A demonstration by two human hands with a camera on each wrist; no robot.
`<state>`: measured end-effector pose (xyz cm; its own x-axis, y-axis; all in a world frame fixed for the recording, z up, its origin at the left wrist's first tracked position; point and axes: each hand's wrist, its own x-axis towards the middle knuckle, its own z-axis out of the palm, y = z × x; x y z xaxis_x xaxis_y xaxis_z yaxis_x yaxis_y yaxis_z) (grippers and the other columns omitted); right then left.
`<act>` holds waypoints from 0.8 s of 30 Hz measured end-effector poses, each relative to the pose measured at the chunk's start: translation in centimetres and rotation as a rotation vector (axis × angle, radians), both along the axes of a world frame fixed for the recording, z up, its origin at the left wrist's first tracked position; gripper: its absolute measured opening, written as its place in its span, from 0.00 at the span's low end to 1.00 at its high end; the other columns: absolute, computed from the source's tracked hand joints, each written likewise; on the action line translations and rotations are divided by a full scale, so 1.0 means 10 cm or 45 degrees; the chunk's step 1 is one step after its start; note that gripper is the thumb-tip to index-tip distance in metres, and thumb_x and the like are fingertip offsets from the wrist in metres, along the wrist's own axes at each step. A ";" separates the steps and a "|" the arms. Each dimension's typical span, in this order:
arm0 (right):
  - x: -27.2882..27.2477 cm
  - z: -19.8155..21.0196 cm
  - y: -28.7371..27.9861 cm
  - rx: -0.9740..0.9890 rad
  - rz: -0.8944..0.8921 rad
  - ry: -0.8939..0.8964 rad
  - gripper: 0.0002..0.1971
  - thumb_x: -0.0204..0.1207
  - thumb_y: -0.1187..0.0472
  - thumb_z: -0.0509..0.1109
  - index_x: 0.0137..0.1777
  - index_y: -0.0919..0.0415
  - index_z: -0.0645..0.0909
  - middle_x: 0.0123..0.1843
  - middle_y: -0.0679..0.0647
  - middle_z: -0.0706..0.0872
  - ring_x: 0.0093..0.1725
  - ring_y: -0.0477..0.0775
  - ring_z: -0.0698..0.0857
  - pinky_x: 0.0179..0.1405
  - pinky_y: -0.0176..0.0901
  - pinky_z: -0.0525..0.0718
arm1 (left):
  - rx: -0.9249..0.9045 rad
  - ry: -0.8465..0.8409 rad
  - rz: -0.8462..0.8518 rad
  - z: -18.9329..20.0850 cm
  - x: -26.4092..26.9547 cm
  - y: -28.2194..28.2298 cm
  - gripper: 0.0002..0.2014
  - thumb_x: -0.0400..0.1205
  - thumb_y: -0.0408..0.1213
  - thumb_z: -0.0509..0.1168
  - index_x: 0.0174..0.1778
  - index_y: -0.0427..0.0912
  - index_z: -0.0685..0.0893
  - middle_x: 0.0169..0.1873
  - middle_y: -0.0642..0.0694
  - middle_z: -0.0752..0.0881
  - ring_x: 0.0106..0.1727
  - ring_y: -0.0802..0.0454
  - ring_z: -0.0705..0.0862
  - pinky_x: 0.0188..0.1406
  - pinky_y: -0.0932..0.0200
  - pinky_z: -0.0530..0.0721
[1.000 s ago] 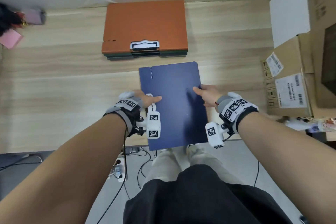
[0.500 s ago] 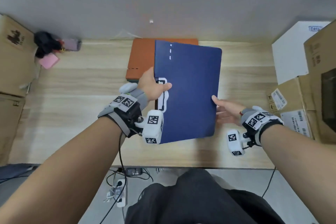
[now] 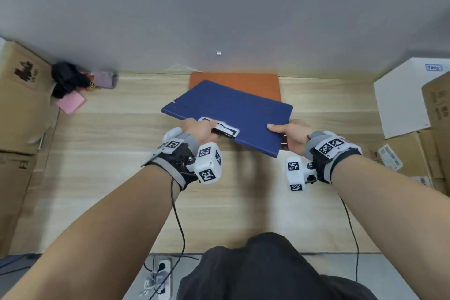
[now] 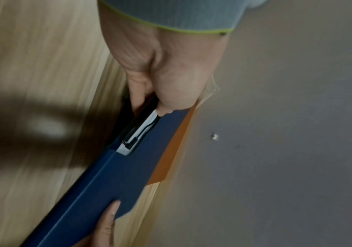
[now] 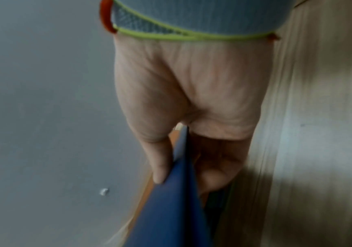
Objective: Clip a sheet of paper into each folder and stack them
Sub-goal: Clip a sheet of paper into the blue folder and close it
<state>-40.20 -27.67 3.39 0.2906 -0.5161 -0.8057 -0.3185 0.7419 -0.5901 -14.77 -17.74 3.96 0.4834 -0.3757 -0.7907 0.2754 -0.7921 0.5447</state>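
Observation:
I hold a closed dark blue folder (image 3: 231,112) in the air over the far middle of the wooden table, tilted, its long side toward me. My left hand (image 3: 202,130) grips its near edge at the white clip (image 3: 225,129), thumb on top (image 4: 166,102). My right hand (image 3: 287,133) pinches the folder's right corner (image 5: 179,192), thumb above and fingers beneath. Behind and under it lies the orange folder (image 3: 243,81) on top of a stack at the back edge; the lower folders are hidden.
Cardboard boxes (image 3: 22,105) stand at the left, more boxes and a white box (image 3: 401,97) at the right. A pink pad (image 3: 70,102) and dark clutter (image 3: 68,78) lie at the back left. A grey wall rises behind the table.
The blue folder was lifted off the near table, raised upright, then turned a quarter and carried back over the orange stack. My right hand has closed on its corner again.

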 end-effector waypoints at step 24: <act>0.42 -0.68 -1.00 -0.286 0.178 0.512 0.32 0.68 0.54 0.81 0.71 0.60 0.77 0.66 0.53 0.85 0.64 0.59 0.83 0.68 0.54 0.80 | 0.284 -0.361 -0.368 -0.81 0.53 -0.38 0.48 0.57 0.70 0.76 0.67 0.44 0.75 0.57 0.49 0.86 0.58 0.40 0.86 0.64 0.40 0.84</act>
<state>-36.04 -37.64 -3.42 0.0577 -0.6684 -0.7415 -0.6419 0.5440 -0.5404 -9.44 -21.51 -4.12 0.5926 -0.3625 -0.7193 -0.1090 -0.9209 0.3743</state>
